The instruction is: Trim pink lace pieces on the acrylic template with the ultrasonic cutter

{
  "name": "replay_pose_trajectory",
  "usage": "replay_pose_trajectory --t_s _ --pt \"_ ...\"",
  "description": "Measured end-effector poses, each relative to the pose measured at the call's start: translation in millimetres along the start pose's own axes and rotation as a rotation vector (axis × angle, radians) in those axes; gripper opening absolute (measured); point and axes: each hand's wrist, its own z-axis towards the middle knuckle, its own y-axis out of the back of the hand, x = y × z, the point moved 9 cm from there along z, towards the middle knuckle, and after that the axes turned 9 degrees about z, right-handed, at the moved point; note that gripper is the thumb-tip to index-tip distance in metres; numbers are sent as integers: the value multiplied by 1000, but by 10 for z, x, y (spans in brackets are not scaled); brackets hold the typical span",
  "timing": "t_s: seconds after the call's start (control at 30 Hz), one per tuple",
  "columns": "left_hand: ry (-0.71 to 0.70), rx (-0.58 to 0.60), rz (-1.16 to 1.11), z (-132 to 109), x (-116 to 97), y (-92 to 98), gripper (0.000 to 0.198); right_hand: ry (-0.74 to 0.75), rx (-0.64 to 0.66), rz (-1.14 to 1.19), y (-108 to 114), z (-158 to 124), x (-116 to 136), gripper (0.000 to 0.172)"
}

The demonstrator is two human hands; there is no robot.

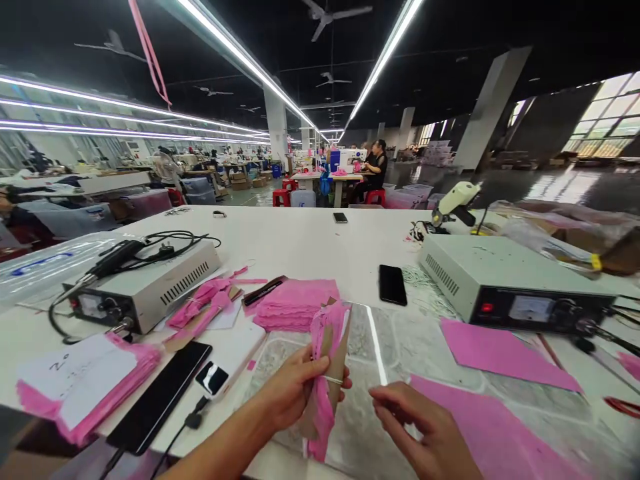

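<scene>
My left hand [295, 387] is closed round a bundle of pink fabric pieces [325, 407] with brown card along it. A thin pale band circles the bundle's middle. To the right, my right hand [425, 427] is raised with its fingers loosely curled and apart, holding nothing and not touching the bundle. Behind the bundle lies a stack of pink fabric [297, 303]. Flat pink sheets [505, 353] rest on a clear plastic mat [360, 333] under and beyond my hands. A further pink stack [90, 380] at left carries a white paper with handwriting.
Two grey metal boxes with dials, one left [155, 280] and one right [525, 280], stand on the white table. Phones [393, 285] and a white power bank [233, 360] with a cable lie between them. A cutting machine [455, 203] sits behind at right. People work farther off.
</scene>
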Motion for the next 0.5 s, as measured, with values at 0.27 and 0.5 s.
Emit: replay_pose_trajectory --t_s 0.27,0.5 --pt "-100 -74 -163 -50 331 -609 45 268 -7 28 -72 -86 230 15" --pt "-62 -193 -169 -13 572 -573 44 306 236 -166 -216 -171 144 17"
